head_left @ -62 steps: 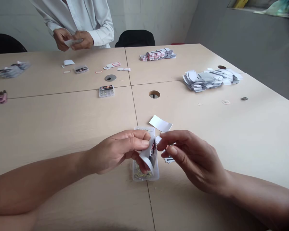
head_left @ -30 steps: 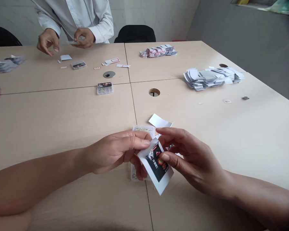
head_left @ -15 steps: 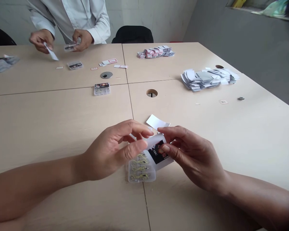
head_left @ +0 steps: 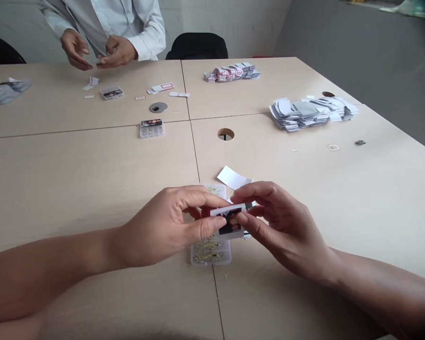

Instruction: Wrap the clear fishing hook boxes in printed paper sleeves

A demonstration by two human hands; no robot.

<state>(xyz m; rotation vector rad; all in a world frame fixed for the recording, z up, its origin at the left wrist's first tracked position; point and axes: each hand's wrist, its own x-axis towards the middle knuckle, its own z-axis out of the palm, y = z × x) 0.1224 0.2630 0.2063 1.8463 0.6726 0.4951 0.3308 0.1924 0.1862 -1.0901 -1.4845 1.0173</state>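
Note:
Between my fingers is a small printed label (head_left: 229, 225), black with a reddish figure and a white border. My left hand (head_left: 173, 222) pinches its left side, thumb in front. The right side is pinched by my right hand (head_left: 283, 226), with the thumb over the print. Just below and behind the label lies a clear plastic compartment box (head_left: 211, 258) holding yellow-green cords with small dark parts. My hands and the label cover the middle of the box. A white slip of paper (head_left: 233, 177) rests just beyond my right fingers.
Across the table (head_left: 92, 184), a person in a white shirt (head_left: 116, 23) handles something small. Two labelled boxes (head_left: 151, 128) lie left of centre. Paper piles (head_left: 311, 113) sit at the right and back. A cable hole (head_left: 225, 134) opens in the tabletop.
The label was curled up between my hands and is now flatter, facing me. My left fingers have closed on its left side. The person opposite has let go of a white strip.

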